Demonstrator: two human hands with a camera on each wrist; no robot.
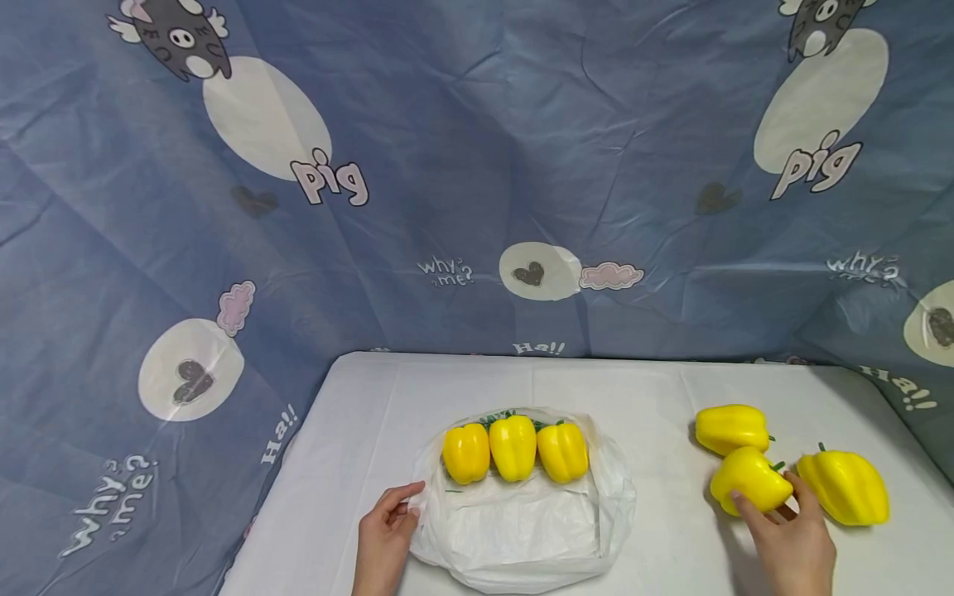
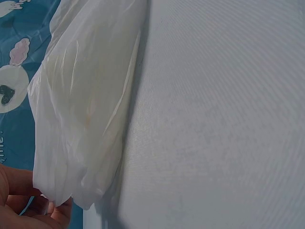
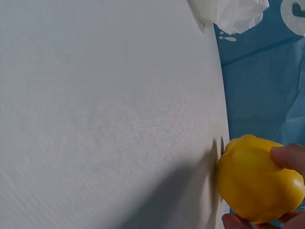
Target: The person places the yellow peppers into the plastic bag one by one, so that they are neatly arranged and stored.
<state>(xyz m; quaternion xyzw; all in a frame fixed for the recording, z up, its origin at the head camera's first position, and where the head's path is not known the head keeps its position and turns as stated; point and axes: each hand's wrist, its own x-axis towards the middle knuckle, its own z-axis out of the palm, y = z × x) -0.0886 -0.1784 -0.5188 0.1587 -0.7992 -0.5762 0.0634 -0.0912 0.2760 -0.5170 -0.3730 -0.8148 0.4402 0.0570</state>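
Observation:
On the right of the table, my right hand [image 1: 794,538] grips a yellow bell pepper [image 1: 749,482] between thumb and fingers. The right wrist view shows the thumb pressed on the side of this pepper [image 3: 257,181]. Two other yellow peppers lie close by, one behind [image 1: 732,429] and one to the right [image 1: 845,488]. A white plastic bag [image 1: 522,534] lies spread open at the centre, with three yellow peppers [image 1: 513,449] in a row inside. At the bag's left rim, my left hand [image 1: 387,530] pinches the thin plastic, also seen in the left wrist view [image 2: 35,202].
A white cloth covers the table [image 1: 656,414]. Behind it and at the left hangs a blue printed curtain [image 1: 447,190]. Some green print shows on the bag's far side behind the peppers.

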